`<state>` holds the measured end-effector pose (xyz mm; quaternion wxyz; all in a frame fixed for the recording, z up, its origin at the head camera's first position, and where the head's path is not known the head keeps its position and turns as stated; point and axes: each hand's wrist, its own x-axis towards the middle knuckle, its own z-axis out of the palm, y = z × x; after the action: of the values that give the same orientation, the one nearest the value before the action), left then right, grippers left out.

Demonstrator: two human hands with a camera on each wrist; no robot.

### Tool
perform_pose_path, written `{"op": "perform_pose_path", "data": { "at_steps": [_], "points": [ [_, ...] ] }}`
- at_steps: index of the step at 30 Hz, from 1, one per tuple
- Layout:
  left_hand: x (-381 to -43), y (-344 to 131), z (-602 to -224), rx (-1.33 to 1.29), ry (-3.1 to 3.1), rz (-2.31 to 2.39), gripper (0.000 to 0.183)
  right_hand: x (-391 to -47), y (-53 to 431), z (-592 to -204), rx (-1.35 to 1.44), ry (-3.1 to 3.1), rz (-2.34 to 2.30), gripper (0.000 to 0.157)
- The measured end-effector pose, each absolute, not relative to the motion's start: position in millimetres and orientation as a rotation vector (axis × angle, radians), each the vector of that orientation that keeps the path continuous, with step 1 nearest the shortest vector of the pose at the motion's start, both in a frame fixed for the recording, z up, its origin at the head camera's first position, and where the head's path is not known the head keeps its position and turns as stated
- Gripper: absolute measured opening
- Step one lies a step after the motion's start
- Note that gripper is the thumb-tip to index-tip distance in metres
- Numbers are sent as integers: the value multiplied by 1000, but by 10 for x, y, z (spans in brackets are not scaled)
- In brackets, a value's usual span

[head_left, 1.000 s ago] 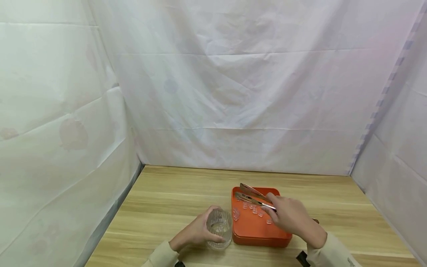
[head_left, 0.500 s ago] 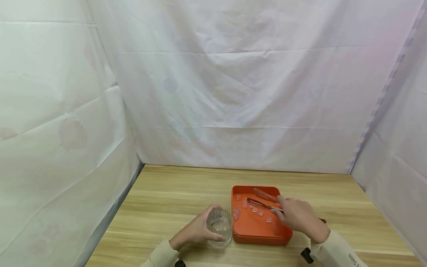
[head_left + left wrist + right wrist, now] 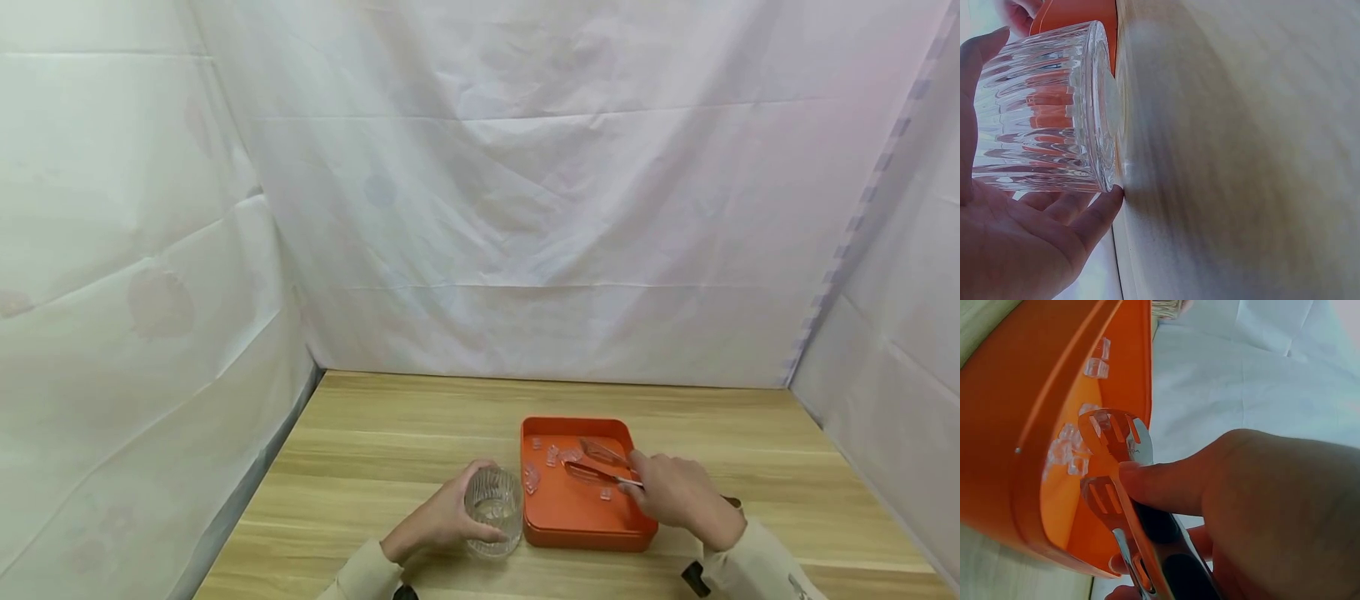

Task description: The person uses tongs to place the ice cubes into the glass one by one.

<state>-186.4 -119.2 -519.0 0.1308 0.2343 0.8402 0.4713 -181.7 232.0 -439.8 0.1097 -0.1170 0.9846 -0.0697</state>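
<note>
My left hand (image 3: 444, 512) holds a clear ribbed glass (image 3: 495, 500) upright on the table, left of the orange tray (image 3: 562, 518). In the left wrist view, the thumb and fingers wrap around the ribbed glass (image 3: 1047, 112), one fingertip right at its base. My right hand (image 3: 675, 492) grips metal tongs (image 3: 1160, 522) with slotted heads and black handle inlays. Their two heads stand spread apart inside the tray, close over some clear cubes (image 3: 1072, 450). More clear cubes (image 3: 532, 478) lie along the tray's left side, and a single cube (image 3: 605, 494) sits farther right.
Wood-grain table (image 3: 405, 417) extends around the tray and glass. White cloth (image 3: 465, 208) hangs behind the table, with more on both sides. The tray's raised wall (image 3: 1004, 444) stands between the glass and the cubes.
My right hand has moved the tongs rightward and nearer to me, lowering their heads from over the tray's back left into the tray. The left hand and glass have stayed put.
</note>
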Motion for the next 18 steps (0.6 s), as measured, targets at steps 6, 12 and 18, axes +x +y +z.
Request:
{"op": "perform_pose_path", "data": {
  "at_steps": [6, 12, 18],
  "points": [
    [-1852, -1194, -5192, 679, 2441, 1368, 93, -1789, 2333, -4441, -364, 2911, -193, 28],
    [-1862, -1192, -5202, 682, 2452, 1361, 93, -1777, 2341, -4461, -373, 2931, -164, 29],
    [-1869, -1195, -5213, 687, 2454, 1360, 93, -1774, 2319, -4484, -381, 2937, -168, 27]
  ]
}}
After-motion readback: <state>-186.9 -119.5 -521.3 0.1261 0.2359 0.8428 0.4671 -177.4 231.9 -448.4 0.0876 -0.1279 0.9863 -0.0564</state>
